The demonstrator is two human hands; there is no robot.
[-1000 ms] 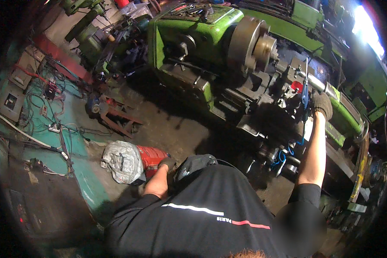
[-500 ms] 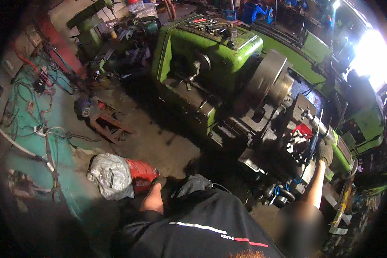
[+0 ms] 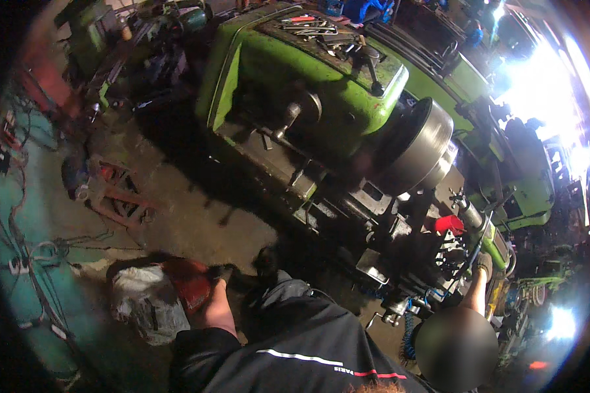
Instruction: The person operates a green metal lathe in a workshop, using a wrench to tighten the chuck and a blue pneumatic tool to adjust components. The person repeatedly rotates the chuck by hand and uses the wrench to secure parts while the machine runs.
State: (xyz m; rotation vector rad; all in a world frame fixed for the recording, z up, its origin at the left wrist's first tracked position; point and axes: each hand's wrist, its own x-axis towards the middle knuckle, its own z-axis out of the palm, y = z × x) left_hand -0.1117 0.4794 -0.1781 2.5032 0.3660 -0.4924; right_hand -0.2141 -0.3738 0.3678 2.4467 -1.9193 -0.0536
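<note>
A green lathe (image 3: 295, 85) fills the middle of the view, with a large round metal chuck (image 3: 418, 145) at its right end. My right hand (image 3: 484, 263), in a dark work glove, is at the near side of the green tailstock (image 3: 497, 247); its fingers are too small and dark to make out. A red cup (image 3: 449, 225) sits on the carriage to the left of that hand. Low on the left, my left hand (image 3: 221, 272) wears a dark glove and overlaps the edge of a red container (image 3: 189, 283). Shadow hides its fingers. Against the container lies a whitish sack (image 3: 147, 302).
Loose hand tools (image 3: 314, 29) lie on top of the headstock. On the floor at the left stands a rusty red metal frame (image 3: 121, 196), with cables (image 3: 46, 262) beyond it. A blue coiled hose (image 3: 410, 334) hangs below the carriage. Bright lamps glare at the right.
The whole view has shifted, so the headstock and floor items appear farther left. The chuck looks larger and lower. Both hands keep about the same places beside the tailstock and the red container.
</note>
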